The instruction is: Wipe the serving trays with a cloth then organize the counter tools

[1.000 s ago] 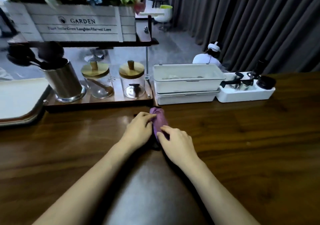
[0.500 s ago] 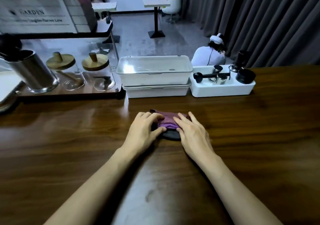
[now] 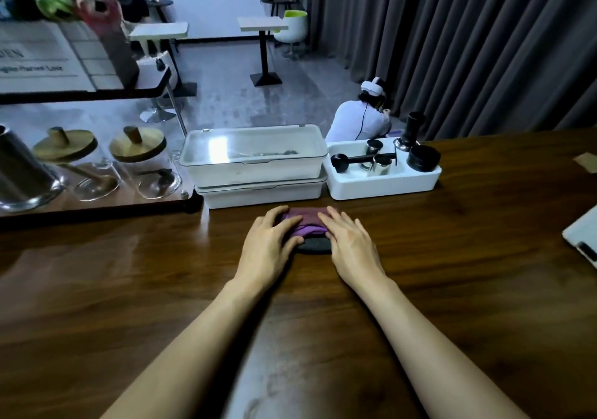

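between the two hands, on the wooden counter (image 3: 452, 257), the purple cloth (image 3: 305, 224) now lies crosswise as a flat folded pad; a second ago it stood as a narrow roll pointing away from the person. the left hand (image 3: 269, 244) rests on the cloth's left end with fingers loosely together and the thumb along the near edge. the right hand (image 3: 349, 244) lies flat on its right end, fingers straight and slightly spread. neither hand pinches it now, where earlier both did. half a second ago the hands sat much the same.

under the cloth, peeking out at the near side between the thumbs, is a dark round pad (image 3: 315, 246). the hands cover both ends of the cloth, so its full width cannot be told.

just beyond the fingertips stand two stacked lidded boxes (image 3: 255, 163), close to the cloth's far edge. beyond the right hand sits a white tub (image 3: 384, 184) holding a black scoop (image 3: 342, 161) and steel cups (image 3: 381, 163). far left of the left hand are two glass jars (image 3: 142, 169) with wooden lids and a steel canister (image 3: 19, 173), now at the picture's edge. far right of the right hand a white flat thing (image 3: 581, 237) has come into view.
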A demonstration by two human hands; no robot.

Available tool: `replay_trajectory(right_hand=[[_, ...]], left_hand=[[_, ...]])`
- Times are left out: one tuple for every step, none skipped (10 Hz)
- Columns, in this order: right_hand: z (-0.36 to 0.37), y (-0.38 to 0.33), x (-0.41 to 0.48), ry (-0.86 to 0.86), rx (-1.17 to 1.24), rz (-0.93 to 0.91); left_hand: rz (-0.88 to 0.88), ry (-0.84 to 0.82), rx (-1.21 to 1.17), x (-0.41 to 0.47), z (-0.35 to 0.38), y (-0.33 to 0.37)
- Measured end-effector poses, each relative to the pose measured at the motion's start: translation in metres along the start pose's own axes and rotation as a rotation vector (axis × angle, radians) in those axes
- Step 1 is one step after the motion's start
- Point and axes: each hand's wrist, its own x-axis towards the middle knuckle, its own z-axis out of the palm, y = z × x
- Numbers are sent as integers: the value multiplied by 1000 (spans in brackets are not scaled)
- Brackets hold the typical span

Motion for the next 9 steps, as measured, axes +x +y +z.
replay_trajectory(right_hand=[[-1, 7, 10, -1, 19, -24], [0, 17, 20, -10, 37, -52], [3, 22, 29, -22, 37, -87], [8, 25, 37, -17, 44, -125], [10, 27, 40, -21, 61, -137], [6, 26, 39, -23, 65, -140], [2, 25, 38, -66, 68, -134], [-6, 25, 39, -125, 139, -111], [-24, 19, 37, -123, 376, -32]], left_hand=[[-14, 18, -1, 10, 5, 1], [-33, 28, 13, 15, 10, 2], [-66, 43, 26, 15, 10, 3], [-104, 59, 33, 16, 11, 2], [-117, 61, 54, 18, 11, 2], [-116, 47, 66, 18, 11, 3], [-126, 29, 49, 19, 10, 2], [-172, 20, -57, 21, 5, 4], [-193, 95, -149, 28, -8, 11]])
